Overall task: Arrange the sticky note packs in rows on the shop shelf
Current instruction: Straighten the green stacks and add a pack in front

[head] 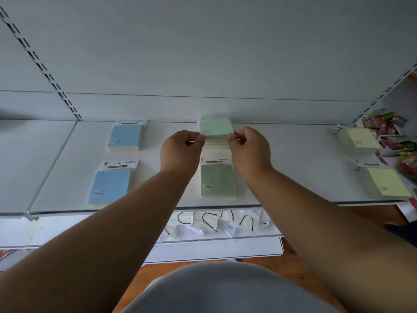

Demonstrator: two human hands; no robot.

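Rear green sticky note pack: square, flat, film-wrapped; pinched at its near corners by left hand and right hand, fingers curled, forearms extended. Lies at back of white shelf, behind front green pack. Blue packs left, yellow packs right.

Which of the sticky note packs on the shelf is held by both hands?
The green pack in the back row, in the middle column. The left hand and right hand pinch its two sides; the other five packs lie untouched.
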